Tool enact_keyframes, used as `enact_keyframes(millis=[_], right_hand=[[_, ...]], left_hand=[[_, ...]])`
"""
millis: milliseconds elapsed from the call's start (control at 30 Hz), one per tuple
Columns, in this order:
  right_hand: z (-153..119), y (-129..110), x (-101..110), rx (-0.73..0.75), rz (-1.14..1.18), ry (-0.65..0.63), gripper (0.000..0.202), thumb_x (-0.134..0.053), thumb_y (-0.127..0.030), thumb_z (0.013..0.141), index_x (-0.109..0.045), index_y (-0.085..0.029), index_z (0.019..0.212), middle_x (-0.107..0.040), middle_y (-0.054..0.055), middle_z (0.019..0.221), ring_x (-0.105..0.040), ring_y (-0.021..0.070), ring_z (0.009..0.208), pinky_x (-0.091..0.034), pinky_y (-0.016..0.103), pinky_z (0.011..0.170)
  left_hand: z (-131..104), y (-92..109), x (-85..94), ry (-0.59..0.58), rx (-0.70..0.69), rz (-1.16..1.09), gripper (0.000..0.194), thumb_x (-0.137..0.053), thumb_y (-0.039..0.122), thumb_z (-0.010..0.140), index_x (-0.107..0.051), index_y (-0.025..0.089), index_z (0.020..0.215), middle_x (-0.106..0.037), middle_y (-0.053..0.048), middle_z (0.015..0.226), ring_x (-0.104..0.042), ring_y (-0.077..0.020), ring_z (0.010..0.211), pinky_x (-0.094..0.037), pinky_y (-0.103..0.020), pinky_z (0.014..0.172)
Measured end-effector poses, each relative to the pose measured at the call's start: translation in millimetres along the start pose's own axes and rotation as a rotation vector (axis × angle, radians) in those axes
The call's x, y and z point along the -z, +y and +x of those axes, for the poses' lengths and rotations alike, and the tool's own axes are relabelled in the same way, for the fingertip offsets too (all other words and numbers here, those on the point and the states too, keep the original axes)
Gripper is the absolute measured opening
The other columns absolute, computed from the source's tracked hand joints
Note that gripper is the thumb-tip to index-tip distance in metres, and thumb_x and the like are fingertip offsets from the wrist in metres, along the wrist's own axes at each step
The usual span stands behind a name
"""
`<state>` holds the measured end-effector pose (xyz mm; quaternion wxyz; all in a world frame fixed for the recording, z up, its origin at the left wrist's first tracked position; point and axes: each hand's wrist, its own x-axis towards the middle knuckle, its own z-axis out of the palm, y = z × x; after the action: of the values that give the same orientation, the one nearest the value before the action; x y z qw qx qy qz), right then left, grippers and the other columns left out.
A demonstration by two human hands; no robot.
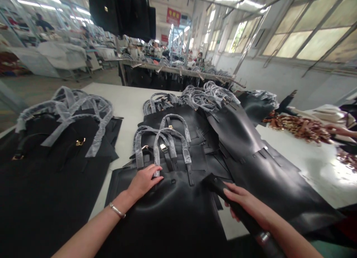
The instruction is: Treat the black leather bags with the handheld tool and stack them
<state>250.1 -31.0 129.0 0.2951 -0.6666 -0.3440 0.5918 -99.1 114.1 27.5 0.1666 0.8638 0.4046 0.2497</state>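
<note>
In the head view a black bag panel lies in front of me, its arched handle wrapped in clear plastic. My left hand, with a silver bracelet on the wrist, has thumb and fingers closed about the lower left end of that handle. A long black tube-shaped tool is gripped in my right hand. Its flattened end sits just over the panel's upper right corner, right of the handle's other end. A metal collar shows lower on the tool. More panels with wrapped handles and gold-coloured clasps lie just behind.
Black bag pieces with wrapped handles are stacked on the left. Further black panels overlap on the right of the white table. Brown-and-gold chain straps lie beyond, near another person's hand. Black bags hang overhead.
</note>
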Motion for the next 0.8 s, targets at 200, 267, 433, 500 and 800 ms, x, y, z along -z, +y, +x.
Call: enact_keyframes(millis=[200,267,433,500,800], right_hand=[[39.8,-23.3,-1.8,-0.003,0.036,-0.068,0.026,-0.055,-0.045,0.088,-0.050,-0.020,0.087,-0.059,-0.003,0.062,-0.056,0.0096,0.040,-0.043,0.018,0.035],[43.8,-24.5,1.0,0.005,0.028,-0.068,0.026,-0.055,-0.045,0.088,-0.049,-0.020,0.086,-0.060,-0.003,0.063,-0.057,0.0096,0.040,-0.044,0.018,0.035],[36.8,-16.8,10.1,-0.020,0.008,-0.081,0.028,-0.055,-0.047,0.088,-0.050,-0.020,0.091,-0.060,-0.002,0.063,-0.057,0.0110,0.041,-0.045,0.020,0.035],[37.2,-15.9,8.3,-0.011,0.003,-0.067,0.028,-0.054,-0.046,0.088,-0.051,-0.019,0.091,-0.060,-0.002,0.064,-0.057,0.0110,0.041,-0.044,0.020,0.035],[30.2,-34.9,-8.5,0.151,-0.071,0.106,0.050,-0.058,-0.040,0.087,-0.044,-0.020,0.131,-0.056,-0.004,0.066,-0.056,0.0107,0.045,-0.045,0.020,0.040]], left_hand=[[0.6,-0.2,0.1,-0.067,-0.010,0.007,0.023,-0.056,0.036,0.091,-0.057,0.024,0.111,-0.062,-0.002,0.104,-0.062,-0.0181,0.092,-0.047,-0.028,0.082],[1.0,0.2,0.0,-0.071,0.003,0.006,0.023,-0.056,0.036,0.091,-0.057,0.024,0.110,-0.062,-0.002,0.103,-0.062,-0.0180,0.091,-0.047,-0.028,0.081],[1.0,2.3,0.1,-0.065,0.033,-0.005,0.022,-0.058,0.036,0.090,-0.058,0.024,0.108,-0.062,-0.001,0.103,-0.062,-0.0179,0.091,-0.046,-0.027,0.080],[0.9,2.4,0.2,-0.068,0.023,-0.010,0.022,-0.058,0.036,0.090,-0.058,0.024,0.109,-0.062,-0.001,0.104,-0.062,-0.0177,0.092,-0.046,-0.027,0.081],[1.9,4.0,0.8,-0.078,0.056,0.006,0.023,-0.060,0.034,0.088,-0.059,0.024,0.109,-0.063,-0.001,0.105,-0.062,-0.0182,0.094,-0.047,-0.027,0.083]])
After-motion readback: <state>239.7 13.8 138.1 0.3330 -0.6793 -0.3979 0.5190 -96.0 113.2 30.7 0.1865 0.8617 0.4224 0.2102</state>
